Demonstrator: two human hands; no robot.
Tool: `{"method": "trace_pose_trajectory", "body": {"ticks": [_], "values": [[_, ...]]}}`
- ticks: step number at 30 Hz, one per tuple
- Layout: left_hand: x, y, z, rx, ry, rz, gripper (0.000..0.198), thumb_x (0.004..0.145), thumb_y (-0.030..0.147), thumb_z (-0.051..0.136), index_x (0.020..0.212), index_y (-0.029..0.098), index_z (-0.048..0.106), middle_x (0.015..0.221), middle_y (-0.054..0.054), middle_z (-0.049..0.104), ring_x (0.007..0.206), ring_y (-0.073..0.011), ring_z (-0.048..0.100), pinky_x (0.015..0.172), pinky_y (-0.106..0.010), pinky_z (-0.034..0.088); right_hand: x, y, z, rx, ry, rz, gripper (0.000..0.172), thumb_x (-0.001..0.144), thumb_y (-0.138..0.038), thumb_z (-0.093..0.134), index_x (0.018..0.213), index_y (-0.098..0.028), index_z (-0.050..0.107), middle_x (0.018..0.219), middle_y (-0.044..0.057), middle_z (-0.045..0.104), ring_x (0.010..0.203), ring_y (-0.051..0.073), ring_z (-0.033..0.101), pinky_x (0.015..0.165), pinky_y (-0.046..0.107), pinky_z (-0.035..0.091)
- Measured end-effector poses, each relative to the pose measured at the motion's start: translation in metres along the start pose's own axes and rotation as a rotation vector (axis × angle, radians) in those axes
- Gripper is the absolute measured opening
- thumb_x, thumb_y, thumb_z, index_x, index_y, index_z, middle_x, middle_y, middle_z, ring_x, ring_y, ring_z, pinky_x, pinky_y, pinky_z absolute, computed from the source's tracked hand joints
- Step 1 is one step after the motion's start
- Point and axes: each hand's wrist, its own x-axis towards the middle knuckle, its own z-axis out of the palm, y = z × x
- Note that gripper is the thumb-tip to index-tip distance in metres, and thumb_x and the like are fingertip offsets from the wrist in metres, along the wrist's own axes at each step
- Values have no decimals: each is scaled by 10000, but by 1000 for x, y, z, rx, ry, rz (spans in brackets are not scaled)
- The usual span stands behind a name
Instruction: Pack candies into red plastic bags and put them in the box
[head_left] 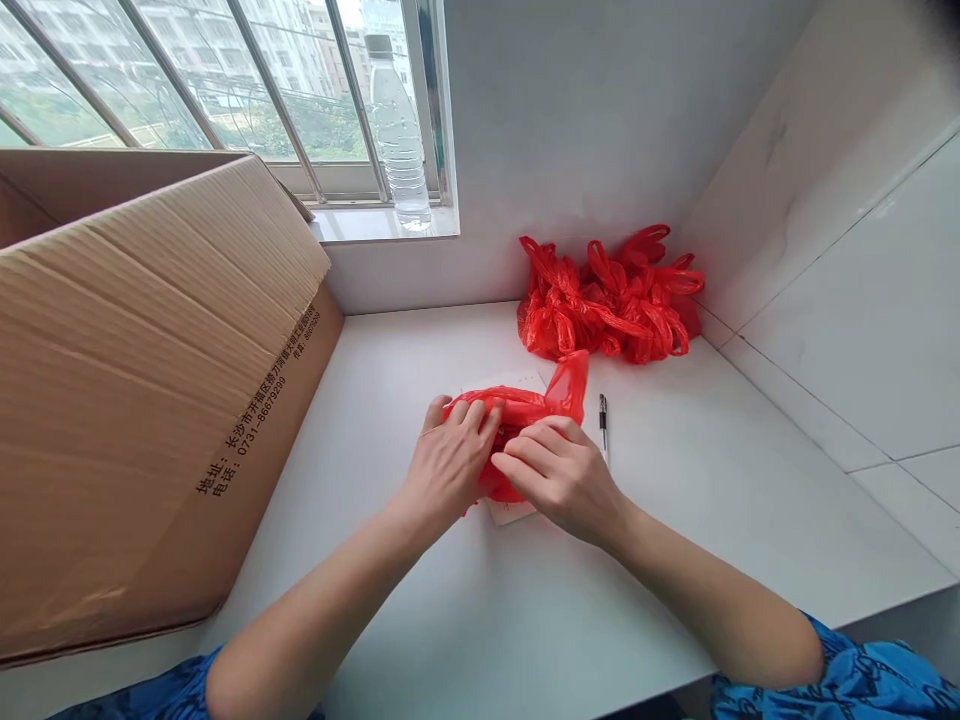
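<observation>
Nearest, blue patterned sleeves [847, 670] end near the person's elbows, and both bare forearms reach over the white table [420, 630]. The left hand [454, 460] grasps a crumpled red plastic bag [525, 405], its fingers bent over the bag's left side. The right hand [566, 480] is at the bag's right side with its fingers curled in; whether they close on the film cannot be told. The bag lies near the middle of the table, over a sheet of paper [511, 514] whose edges show beneath it, and one end of the film stands up beyond the right hand. A pen [603, 420] lies just to the right. On the left stands a large cardboard box [142, 390] printed with black characters. Farther back, a heap of red bags [611, 305] rests against the wall [562, 120]. Beyond the box, a clear bottle [397, 140] stands upright on the sill [360, 227] before a barred window [195, 90].
</observation>
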Motion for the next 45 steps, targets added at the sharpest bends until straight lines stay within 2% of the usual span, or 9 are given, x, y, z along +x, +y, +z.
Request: {"method": "trace_pose_trajectory", "body": {"ticks": [2,5,12,15,19,25,29,34,45], "values": [[1,-5,3,-7,-20,-8,682,733,264,740,1360,146,499,1158,-121,634,1020,-277,581,1123,-487,230,-3,5,8,-20,-177,117,243,921,-163,614,1162,-187,640,1026,85,721,963,243,646,911,412,470],[4,-18,10,-87,-121,-32,901,701,393,789,1478,153,400,1306,-151,589,1150,-324,546,1104,-511,246,-11,25,17,18,-378,363,637,840,-319,738,1398,-124,500,1329,195,618,1220,347,569,1001,513,452],[14,-44,19,-310,-303,-18,915,758,655,682,1516,242,382,1500,-128,496,1346,-353,459,1060,-497,328,-23,55,17,454,-615,552,930,771,-461,741,1559,-245,296,1583,150,384,1456,341,369,1150,587,319],[15,-44,12,-357,-186,-43,556,913,622,527,1358,289,563,1326,-76,655,1222,-292,580,1111,-512,271,-23,57,12,524,-588,511,886,789,-405,728,1554,-258,305,1568,140,404,1454,326,373,1153,563,319],[15,-38,6,-297,-4,-17,288,983,449,506,1102,280,707,1032,-20,759,1049,-240,640,1143,-511,218,-18,53,5,467,-440,416,596,851,-348,702,1411,-270,513,1444,120,538,1356,316,481,1094,533,372],[14,-36,15,-219,-91,43,353,853,232,646,1202,270,684,1065,-50,736,995,-255,625,984,-456,380,-17,46,8,250,-283,351,210,910,-276,682,1113,-225,668,1097,64,722,1058,249,640,1000,469,401],[15,-35,10,-233,14,46,263,877,209,611,1119,267,697,985,-36,738,988,-250,607,1031,-467,350,-16,43,8,223,-238,351,210,922,-295,672,1115,-215,648,1069,59,736,1006,243,658,985,460,394],[15,-25,-7,-326,200,79,274,940,307,586,1204,282,655,1112,-30,720,1084,-245,580,1098,-454,323,-8,30,2,284,-60,316,438,941,-313,640,1350,-228,508,1257,95,686,1154,250,627,1024,446,386],[13,-17,-10,-461,128,110,280,918,258,584,1195,238,546,917,15,729,1045,-205,629,1200,-495,228,-7,28,-1,338,24,272,276,945,-272,632,1221,-284,624,1259,63,688,1123,247,637,962,440,450]]}}
